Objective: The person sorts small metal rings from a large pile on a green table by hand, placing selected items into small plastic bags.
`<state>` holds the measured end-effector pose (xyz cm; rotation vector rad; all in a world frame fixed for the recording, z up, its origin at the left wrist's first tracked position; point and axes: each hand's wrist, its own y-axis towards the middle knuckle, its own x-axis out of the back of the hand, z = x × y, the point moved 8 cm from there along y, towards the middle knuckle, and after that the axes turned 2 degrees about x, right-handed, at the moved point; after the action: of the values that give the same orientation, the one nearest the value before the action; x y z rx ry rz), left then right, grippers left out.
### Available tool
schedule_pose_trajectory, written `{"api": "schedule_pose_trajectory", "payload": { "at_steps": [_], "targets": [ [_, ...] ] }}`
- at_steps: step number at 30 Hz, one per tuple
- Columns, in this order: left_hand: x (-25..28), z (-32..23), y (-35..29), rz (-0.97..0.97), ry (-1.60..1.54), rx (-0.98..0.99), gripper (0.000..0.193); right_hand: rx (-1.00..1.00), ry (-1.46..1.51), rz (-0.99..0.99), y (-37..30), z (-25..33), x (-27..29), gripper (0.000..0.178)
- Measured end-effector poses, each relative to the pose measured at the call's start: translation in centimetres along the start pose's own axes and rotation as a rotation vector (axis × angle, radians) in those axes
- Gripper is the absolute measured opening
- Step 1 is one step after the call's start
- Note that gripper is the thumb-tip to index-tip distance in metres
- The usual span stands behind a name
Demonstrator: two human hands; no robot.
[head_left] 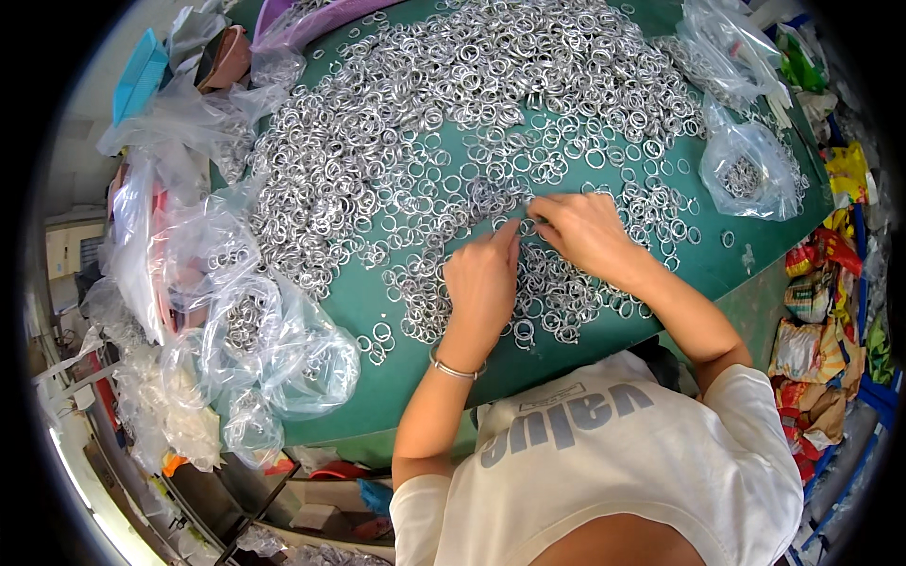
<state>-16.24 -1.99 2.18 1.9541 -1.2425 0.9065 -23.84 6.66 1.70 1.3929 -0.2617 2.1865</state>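
Note:
Both hands work close together over silvery metal rings (pixel 557 283) spread on a green tabletop (pixel 359 292). My left hand (pixel 481 278) has its fingers curled and its thumb and index pinched. A bracelet (pixel 456 368) circles that wrist. Just to the right, my right hand (pixel 580 231) is also closed in a pinch, its fingertips pointing left. Small rings show at and between the fingertips, but what exactly each pinch holds is too small to tell. A denser cluster of rings (pixel 497 196) lies just beyond the fingertips.
A large heap of rings (pixel 491 61) covers the far side of the table. Clear plastic bags (pixel 302 349) with rings inside crowd the left edge; another bag of rings (pixel 746 174) sits at right. A purple basket (pixel 302 24) stands far left, and colourful packets (pixel 816 330) lie beyond the right edge.

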Motion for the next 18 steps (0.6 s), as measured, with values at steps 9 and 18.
{"api": "schedule_pose_trajectory", "payload": {
  "at_steps": [9,18],
  "targets": [
    [-1.0,0.5,0.9,0.047,0.05,-0.033,0.015,-0.175,0.005,-0.09,-0.9,-2.6,1.7,0.025],
    [-2.0,3.3,-1.1,0.315,-1.177,0.488,0.01,-0.018,-0.037,-0.055,0.2,-3.0,0.6,0.017]
  ]
}}
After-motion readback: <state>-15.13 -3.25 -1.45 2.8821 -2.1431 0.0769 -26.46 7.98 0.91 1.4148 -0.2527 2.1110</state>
